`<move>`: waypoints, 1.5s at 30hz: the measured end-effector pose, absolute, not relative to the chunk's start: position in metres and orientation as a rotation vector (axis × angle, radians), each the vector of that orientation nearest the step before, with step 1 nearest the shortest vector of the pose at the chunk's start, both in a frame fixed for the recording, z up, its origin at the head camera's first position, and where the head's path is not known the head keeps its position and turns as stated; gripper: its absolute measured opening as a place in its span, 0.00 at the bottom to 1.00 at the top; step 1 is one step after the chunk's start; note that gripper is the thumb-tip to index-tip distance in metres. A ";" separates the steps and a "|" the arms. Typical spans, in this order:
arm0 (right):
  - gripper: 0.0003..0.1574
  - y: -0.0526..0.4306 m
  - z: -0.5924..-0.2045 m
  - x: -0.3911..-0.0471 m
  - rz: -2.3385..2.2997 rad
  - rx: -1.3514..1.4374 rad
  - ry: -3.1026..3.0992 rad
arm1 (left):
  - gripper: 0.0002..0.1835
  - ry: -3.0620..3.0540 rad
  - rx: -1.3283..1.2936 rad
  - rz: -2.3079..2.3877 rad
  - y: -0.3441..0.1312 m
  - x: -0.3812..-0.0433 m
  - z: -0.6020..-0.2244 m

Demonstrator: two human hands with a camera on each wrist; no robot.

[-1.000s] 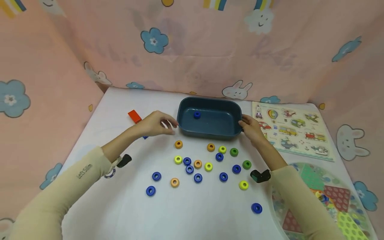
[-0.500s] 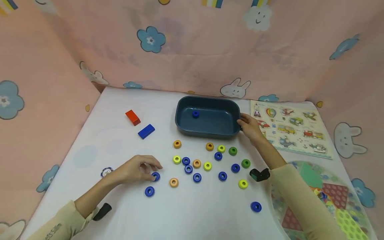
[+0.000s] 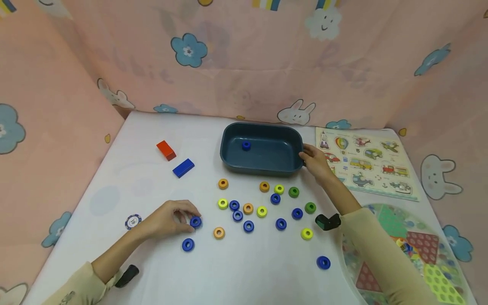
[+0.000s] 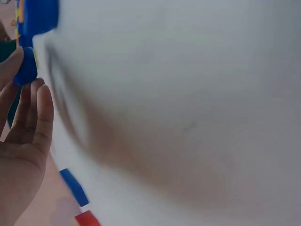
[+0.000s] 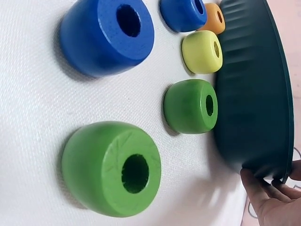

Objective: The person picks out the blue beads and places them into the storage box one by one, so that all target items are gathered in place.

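The tray (image 3: 271,156) holds a bead (image 3: 246,148); around the tray, on the tabletop (image 3: 244,271), beads (image 3: 248,231) lie toward six o'clock, blocks (image 3: 183,168) toward nine, a puzzle (image 3: 364,164) toward three.

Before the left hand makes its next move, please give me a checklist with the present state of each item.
1. Left hand holds a blue ring-shaped bead: ok, pinched.
2. Right hand holds the dark teal rounded-rectangular tub: ok, gripping its right end.
3. Tub open above: ok, a single blue bead inside.
4. Straight way to the tub free: not ok, an orange ring-shaped bead lies between.
5. Nearest loose blue bead apart from the left hand: ok.
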State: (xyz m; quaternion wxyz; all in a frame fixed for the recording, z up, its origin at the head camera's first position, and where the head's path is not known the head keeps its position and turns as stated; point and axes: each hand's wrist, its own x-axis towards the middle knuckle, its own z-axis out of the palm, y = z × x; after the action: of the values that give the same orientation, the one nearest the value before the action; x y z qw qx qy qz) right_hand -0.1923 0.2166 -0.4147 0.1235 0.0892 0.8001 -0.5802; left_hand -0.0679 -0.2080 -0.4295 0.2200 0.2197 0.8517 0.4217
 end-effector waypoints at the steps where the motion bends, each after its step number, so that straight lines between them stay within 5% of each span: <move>1: 0.29 0.217 -0.415 -0.192 -1.690 0.264 2.334 | 0.17 2.356 0.610 1.180 -0.207 -0.073 -0.425; 14: 0.29 0.217 -0.416 -0.195 -1.708 0.269 2.331 | 0.19 2.289 0.724 1.421 -0.152 -0.183 -0.368; 25: 0.29 0.211 -0.415 -0.197 -1.677 0.327 2.339 | 0.18 2.401 0.662 1.210 -0.092 -0.264 -0.361; 45: 0.29 0.214 -0.413 -0.195 -1.675 0.296 2.352 | 0.23 2.427 0.771 0.966 -0.051 -0.291 -0.381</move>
State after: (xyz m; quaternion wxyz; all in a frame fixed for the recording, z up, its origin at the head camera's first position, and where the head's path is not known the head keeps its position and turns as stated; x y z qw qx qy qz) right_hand -0.1947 0.2144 -0.4132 0.1192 0.1012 0.8046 -0.5729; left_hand -0.2910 -0.0509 -0.3810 0.2074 0.2770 0.8717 0.3470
